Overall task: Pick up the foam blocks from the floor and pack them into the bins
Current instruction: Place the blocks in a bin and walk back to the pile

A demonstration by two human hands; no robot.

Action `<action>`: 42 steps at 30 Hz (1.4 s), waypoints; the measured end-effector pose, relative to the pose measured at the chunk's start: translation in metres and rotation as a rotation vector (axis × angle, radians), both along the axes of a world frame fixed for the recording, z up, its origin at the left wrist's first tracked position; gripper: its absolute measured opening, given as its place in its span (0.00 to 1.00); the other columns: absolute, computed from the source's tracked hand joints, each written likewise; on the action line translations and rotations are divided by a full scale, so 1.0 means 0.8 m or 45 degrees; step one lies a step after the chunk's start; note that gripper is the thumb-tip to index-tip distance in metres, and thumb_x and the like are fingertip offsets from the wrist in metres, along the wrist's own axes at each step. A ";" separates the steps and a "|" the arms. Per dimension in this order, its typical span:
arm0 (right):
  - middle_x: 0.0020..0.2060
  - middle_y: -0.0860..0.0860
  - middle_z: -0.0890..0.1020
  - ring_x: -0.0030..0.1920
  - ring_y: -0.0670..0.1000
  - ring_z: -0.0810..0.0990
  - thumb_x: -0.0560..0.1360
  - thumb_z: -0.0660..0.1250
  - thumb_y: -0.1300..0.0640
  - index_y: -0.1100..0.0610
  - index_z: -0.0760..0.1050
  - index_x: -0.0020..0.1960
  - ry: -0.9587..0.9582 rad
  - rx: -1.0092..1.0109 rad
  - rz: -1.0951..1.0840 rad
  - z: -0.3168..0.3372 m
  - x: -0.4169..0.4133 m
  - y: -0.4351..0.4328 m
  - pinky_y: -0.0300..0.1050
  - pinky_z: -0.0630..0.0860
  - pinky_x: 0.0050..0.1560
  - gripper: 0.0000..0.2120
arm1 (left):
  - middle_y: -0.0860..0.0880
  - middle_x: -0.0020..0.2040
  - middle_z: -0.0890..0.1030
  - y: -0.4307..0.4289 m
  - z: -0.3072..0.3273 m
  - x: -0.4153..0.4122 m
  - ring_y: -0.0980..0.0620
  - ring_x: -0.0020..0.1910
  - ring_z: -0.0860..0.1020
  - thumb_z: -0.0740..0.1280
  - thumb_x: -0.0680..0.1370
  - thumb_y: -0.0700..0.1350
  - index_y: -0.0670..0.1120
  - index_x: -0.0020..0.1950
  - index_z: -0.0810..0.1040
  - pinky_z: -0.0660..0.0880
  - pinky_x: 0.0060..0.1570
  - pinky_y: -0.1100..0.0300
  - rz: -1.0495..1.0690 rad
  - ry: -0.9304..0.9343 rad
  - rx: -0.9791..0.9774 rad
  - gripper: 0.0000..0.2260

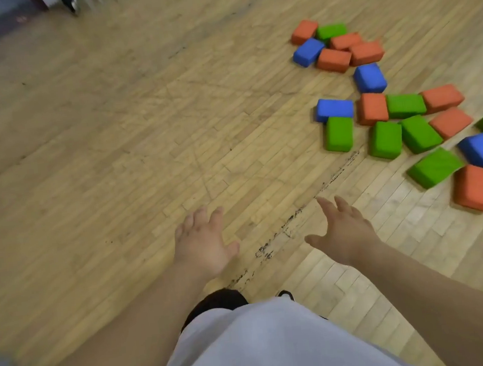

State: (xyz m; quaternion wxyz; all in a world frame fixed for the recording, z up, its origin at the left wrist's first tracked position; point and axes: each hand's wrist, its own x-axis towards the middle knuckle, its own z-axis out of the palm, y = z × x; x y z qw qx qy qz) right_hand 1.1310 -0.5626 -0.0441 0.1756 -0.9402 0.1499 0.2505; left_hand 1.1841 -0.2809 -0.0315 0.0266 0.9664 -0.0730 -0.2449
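Reaching forward, I hold my left hand (203, 242) and right hand (345, 229) empty, fingers spread ready to grab. My foam blocks (387, 115) lie scattered on the wooden floor (112, 136) toward two o'clock, well apart from both hands. No bins in sight.
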 end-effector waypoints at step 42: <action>0.81 0.57 0.55 0.81 0.61 0.54 0.64 0.63 0.29 0.43 0.48 0.82 -0.023 0.073 -0.250 -0.030 0.968 -0.553 0.62 0.60 0.77 0.52 | 0.42 0.81 0.56 -0.569 -0.031 1.018 0.41 0.78 0.57 0.64 0.77 0.67 0.53 0.82 0.53 0.58 0.75 0.42 -0.270 -0.040 -0.127 0.39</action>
